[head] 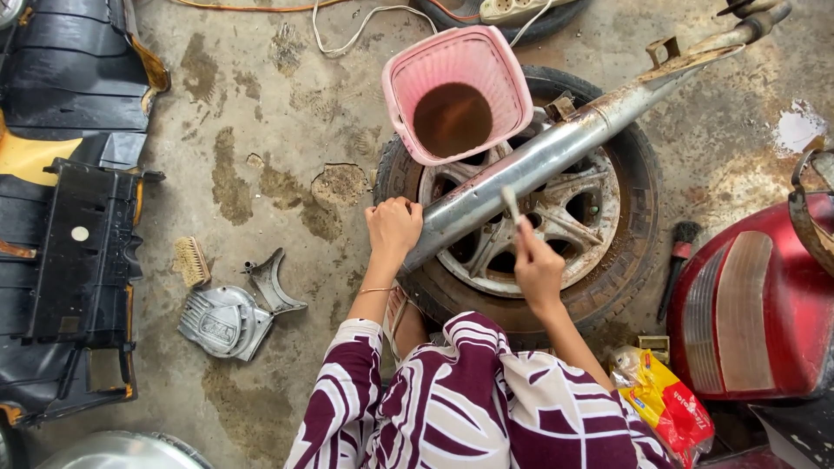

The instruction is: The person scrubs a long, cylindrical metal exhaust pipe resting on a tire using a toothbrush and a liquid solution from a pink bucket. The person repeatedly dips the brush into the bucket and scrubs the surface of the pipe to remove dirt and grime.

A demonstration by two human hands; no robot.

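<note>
Our left hand [393, 226] grips the exhaust pipe's [556, 148] lower end across the wheel [556, 260]. Our right hand [537, 269] clasps a small brush [511, 203]; the pink bucket [453, 91] sits at 11 o'clock.

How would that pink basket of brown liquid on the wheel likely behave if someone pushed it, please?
The pink basket sits tilted on the tyre beside the exhaust pipe, so a push would probably tip it. The brown liquid inside would likely slosh and spill. Its thin plastic walls look light and somewhat flexible.
</note>
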